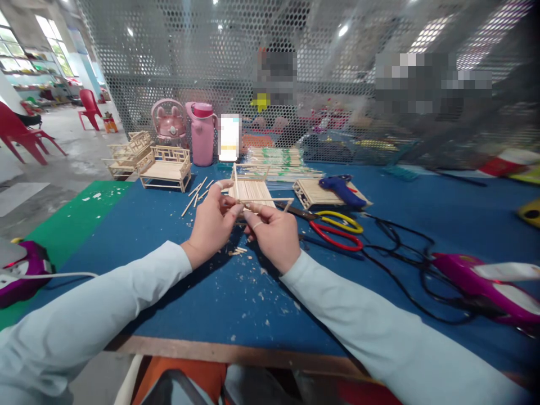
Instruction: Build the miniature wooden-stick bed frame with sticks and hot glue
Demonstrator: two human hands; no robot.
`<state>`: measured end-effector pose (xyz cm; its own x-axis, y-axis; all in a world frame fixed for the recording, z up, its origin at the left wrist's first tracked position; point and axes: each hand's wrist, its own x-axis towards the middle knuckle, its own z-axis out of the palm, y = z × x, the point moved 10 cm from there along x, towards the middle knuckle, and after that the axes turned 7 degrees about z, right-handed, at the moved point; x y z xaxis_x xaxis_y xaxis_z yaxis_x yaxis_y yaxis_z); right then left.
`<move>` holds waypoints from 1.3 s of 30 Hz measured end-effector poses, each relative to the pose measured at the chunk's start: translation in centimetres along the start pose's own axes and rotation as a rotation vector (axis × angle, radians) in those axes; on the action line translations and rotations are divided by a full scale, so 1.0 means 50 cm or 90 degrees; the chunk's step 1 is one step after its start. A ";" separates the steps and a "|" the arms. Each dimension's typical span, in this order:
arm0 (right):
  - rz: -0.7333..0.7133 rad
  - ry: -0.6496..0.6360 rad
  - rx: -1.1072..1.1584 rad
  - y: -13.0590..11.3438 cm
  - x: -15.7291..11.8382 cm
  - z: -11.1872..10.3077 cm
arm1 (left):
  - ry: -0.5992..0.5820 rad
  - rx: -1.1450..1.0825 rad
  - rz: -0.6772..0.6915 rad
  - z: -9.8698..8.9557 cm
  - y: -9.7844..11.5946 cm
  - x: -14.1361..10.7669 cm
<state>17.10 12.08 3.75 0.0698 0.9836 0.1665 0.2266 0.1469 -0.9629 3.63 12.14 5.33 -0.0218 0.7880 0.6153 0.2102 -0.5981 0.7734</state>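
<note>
Both hands meet at the near edge of a small wooden-stick frame [254, 190] with a slatted seat and raised rails. My left hand [214, 221] pinches the near rail at its left part, fingers closed. Against it, my right hand [274, 230] has its thumb and fingers pressed together on the same rail; any small piece between the fingertips is too small to tell. Loose sticks [197, 194] lie left of the frame, and short cut bits [238, 251] are on the table just below the hands.
Scissors [337, 230], a blue glue gun [346, 191] on a slatted piece, and black cables are on the right. Finished small benches [164, 169], a pink bottle [202, 135] and a lit phone [229, 138] stand behind. Purple devices [489, 281] sit at both sides.
</note>
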 end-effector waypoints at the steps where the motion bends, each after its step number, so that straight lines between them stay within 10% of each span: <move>1: 0.005 -0.003 0.006 0.001 0.000 0.000 | 0.003 0.010 0.006 -0.001 0.002 0.000; 39: -0.031 -0.099 0.006 -0.007 0.005 0.010 | -0.018 -0.041 0.040 0.000 -0.011 0.003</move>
<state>16.54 12.32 4.02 -0.0917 0.9796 0.1788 0.2173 0.1950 -0.9564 3.50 12.60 4.98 0.0174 0.7522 0.6587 0.1467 -0.6536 0.7425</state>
